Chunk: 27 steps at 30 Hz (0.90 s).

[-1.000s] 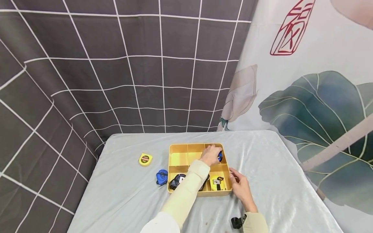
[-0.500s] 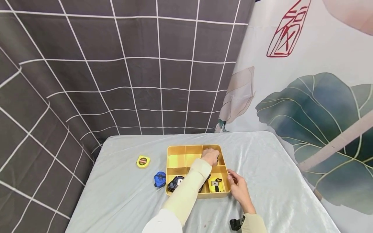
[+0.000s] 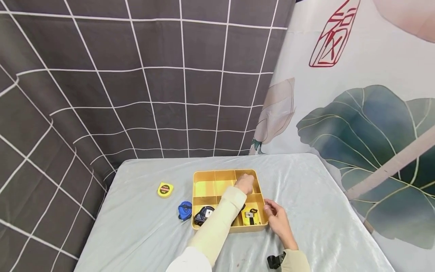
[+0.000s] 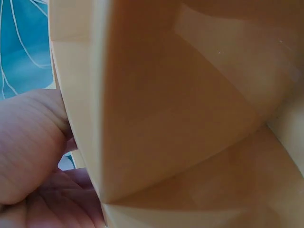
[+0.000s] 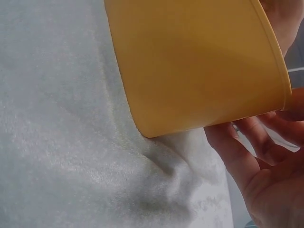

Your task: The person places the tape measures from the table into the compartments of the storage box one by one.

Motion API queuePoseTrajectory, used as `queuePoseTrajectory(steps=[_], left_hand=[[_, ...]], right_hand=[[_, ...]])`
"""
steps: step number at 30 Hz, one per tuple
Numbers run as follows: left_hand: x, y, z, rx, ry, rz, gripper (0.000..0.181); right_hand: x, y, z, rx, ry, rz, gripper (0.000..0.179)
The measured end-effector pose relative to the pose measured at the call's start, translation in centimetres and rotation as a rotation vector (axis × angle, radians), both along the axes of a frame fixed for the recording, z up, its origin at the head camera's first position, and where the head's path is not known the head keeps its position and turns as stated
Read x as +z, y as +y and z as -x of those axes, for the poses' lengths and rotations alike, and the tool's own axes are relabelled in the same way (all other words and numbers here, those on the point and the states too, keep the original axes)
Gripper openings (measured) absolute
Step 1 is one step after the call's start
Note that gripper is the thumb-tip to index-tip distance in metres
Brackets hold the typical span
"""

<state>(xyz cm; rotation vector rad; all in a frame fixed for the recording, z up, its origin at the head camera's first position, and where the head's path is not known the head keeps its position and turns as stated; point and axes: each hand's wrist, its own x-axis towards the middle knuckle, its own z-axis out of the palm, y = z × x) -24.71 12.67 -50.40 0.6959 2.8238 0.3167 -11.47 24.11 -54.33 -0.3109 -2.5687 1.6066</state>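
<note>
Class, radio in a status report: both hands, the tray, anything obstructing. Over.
Left hand in back-right compartment of tray, fingertips hidden. Right hand touching tray's right side. Tray on cloth-covered table. Left sleeve crosses tray, hiding part.

I could pass behind the yellow box (image 3: 205, 187); a blue tape measure (image 3: 185, 210) crowds its left, a sleeve (image 3: 217, 224) its front.

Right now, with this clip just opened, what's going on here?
A person's left hand reaches into the far right compartment of a yellow divided tray; whether it holds anything is hidden. The right hand touches the tray's right side. A dark tape measure and a yellow-and-black one lie in near compartments; a blue tape measure and a second yellow one sit left of the tray.
</note>
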Motion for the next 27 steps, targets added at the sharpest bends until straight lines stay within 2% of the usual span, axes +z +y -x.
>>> queuePoseTrajectory(steps=[4, 11, 21, 27], left_hand=[[0.3, 0.2, -0.2, -0.004, -0.024, -0.008, 0.015], [0.6, -0.1, -0.5, -0.059, -0.067, 0.021, 0.012], [0.7, -0.4, -1.0, 0.005, -0.064, -0.056, 0.017], [1.4, -1.1, -1.7, -0.010, -0.096, -0.114, 0.017]], right_hand=[[0.1, 0.2, -0.1, -0.009, -0.013, 0.007, 0.030], [-0.1, 0.2, -0.1, -0.013, -0.002, 0.026, 0.030], [0.4, -0.2, 0.0, -0.006, 0.004, 0.016, 0.030], [0.4, -0.3, -0.1, -0.008, -0.015, 0.008, 0.030]])
